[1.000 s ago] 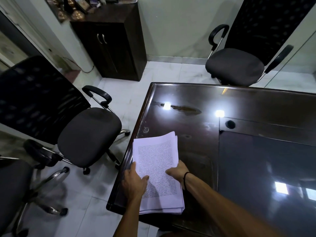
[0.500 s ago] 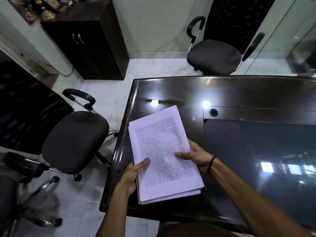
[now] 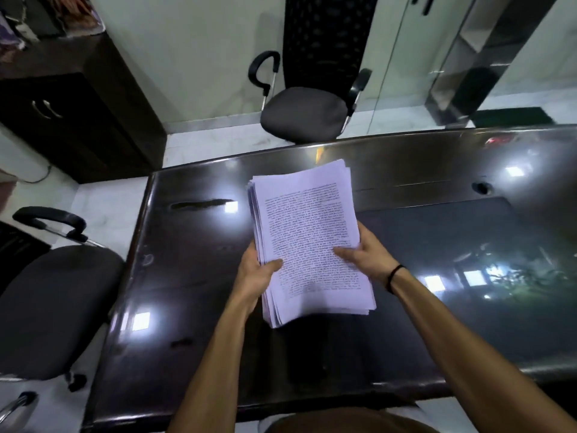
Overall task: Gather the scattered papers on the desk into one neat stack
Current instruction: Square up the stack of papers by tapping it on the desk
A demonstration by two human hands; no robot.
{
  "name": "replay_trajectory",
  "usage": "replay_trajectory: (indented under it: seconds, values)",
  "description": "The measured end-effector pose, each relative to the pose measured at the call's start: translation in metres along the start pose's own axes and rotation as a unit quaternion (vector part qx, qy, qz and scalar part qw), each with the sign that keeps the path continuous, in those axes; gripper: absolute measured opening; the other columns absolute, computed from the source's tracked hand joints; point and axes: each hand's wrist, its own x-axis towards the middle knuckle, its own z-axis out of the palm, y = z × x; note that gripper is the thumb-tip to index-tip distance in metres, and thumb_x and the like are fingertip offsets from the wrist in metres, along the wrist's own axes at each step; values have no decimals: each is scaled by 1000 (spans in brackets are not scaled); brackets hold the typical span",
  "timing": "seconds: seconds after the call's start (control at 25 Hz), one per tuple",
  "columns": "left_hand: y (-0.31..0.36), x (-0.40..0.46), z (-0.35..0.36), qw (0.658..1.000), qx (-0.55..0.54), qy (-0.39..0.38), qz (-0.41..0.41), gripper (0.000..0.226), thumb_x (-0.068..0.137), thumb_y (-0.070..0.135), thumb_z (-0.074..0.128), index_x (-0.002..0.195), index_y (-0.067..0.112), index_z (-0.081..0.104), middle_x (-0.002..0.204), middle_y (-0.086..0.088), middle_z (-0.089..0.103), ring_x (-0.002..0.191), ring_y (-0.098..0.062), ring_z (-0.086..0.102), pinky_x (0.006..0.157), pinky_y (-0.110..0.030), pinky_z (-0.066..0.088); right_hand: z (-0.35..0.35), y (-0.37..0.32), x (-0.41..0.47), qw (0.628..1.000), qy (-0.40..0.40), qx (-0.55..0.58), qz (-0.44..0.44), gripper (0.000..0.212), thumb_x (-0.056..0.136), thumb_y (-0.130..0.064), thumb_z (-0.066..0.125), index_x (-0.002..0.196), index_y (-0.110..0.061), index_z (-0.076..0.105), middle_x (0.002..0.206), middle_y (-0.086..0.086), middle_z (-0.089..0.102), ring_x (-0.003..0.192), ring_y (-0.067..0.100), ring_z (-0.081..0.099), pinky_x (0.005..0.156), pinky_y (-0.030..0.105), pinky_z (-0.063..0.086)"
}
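The papers [image 3: 307, 242] look all but gathered: they sit as one thick stack over the middle of the dark desk [image 3: 193, 295], no loose sheet lies anywhere on it that I can see, and only the fanned, uneven edges seem left to square up. The left hand [image 3: 254, 273] grips the stack's near left edge, thumb curled on top, while the right hand [image 3: 363, 253] holds its right edge the same way, so the pile runs away from both hands toward the far side

The person is showing two bare forearms, and the right wrist is wearing a thin black band [image 3: 394, 278], at four o'clock.
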Motion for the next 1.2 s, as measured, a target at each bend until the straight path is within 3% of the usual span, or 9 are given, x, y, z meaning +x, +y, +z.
replay_trajectory:
  seconds: [0.12, 0.24, 0.4, 0.48, 0.6, 0.72, 0.88, 1.0, 1.2]
  values:
    - [25, -3, 81, 992, 99, 64, 45, 51, 84, 1, 73, 130, 17, 59, 112, 5, 70, 101, -17, 68, 91, -34, 54, -65, 10, -10, 994, 90, -20, -52, 54, 83, 2, 70, 121, -32, 54, 115, -3, 68, 108, 20, 66, 95, 48, 54]
    - [48, -2, 154, 989, 86, 102, 69, 41, 83, 3, 74, 122, 9, 63, 109, -1, 71, 98, -20, 69, 89, -37, 57, -133, 9, -16, 987, 136, -34, -83, 51, 82, -3, 72, 124, -28, 54, 116, -2, 66, 110, 22, 63, 93, 48, 55]
    - [78, -4, 205, 982, 39, 151, 109, 34, 84, -2, 74, 109, 17, 61, 98, 5, 69, 90, -15, 66, 68, -8, 53, -184, -12, -9, 979, 146, -52, -134, 46, 79, -8, 72, 120, -20, 56, 114, 4, 67, 105, 23, 63, 89, 47, 55]
    - [87, -2, 220, 977, 15, 174, 122, 34, 83, -4, 75, 104, 17, 59, 97, 2, 68, 86, -15, 65, 62, -3, 48, -199, -18, -2, 977, 151, -48, -144, 40, 79, -3, 72, 115, -14, 58, 109, 8, 67, 98, 21, 62, 87, 48, 55]
    - [85, 2, 229, 976, -7, 181, 121, 26, 79, 4, 83, 97, 8, 64, 87, 3, 71, 81, -18, 67, 59, -8, 50, -205, -18, 3, 978, 154, -19, -139, 43, 73, -9, 81, 112, -11, 62, 107, 7, 71, 97, 23, 67, 86, 47, 57]
    - [87, 6, 233, 966, -86, 167, 179, 29, 79, 32, 82, 95, 11, 70, 81, 8, 71, 75, -12, 65, 67, -17, 50, -203, -25, 3, 963, 197, 44, -176, 40, 71, -34, 85, 100, -12, 68, 94, -5, 73, 87, 11, 68, 79, 30, 55]
    - [116, 12, 250, 939, -125, 234, 217, 38, 83, 56, 66, 78, 18, 66, 63, 14, 50, 63, -10, 44, 61, -18, 37, -194, -53, 8, 932, 282, 141, -178, 50, 70, -62, 70, 74, -14, 60, 62, -15, 54, 60, 2, 48, 62, 15, 40]
    - [125, 16, 258, 936, -112, 295, 153, 26, 80, 45, 76, 73, 21, 69, 61, 13, 62, 60, -10, 57, 63, -24, 46, -190, -56, 21, 927, 340, 113, -114, 44, 66, -59, 78, 72, -18, 64, 60, -13, 61, 60, 7, 55, 67, 25, 49]
    - [126, 17, 257, 940, -107, 288, 148, 17, 72, 38, 75, 79, 23, 71, 72, 15, 68, 68, -5, 63, 68, -27, 48, -195, -44, 27, 945, 297, 114, -82, 43, 66, -54, 78, 83, -16, 68, 78, -4, 71, 71, 9, 59, 76, 34, 52]
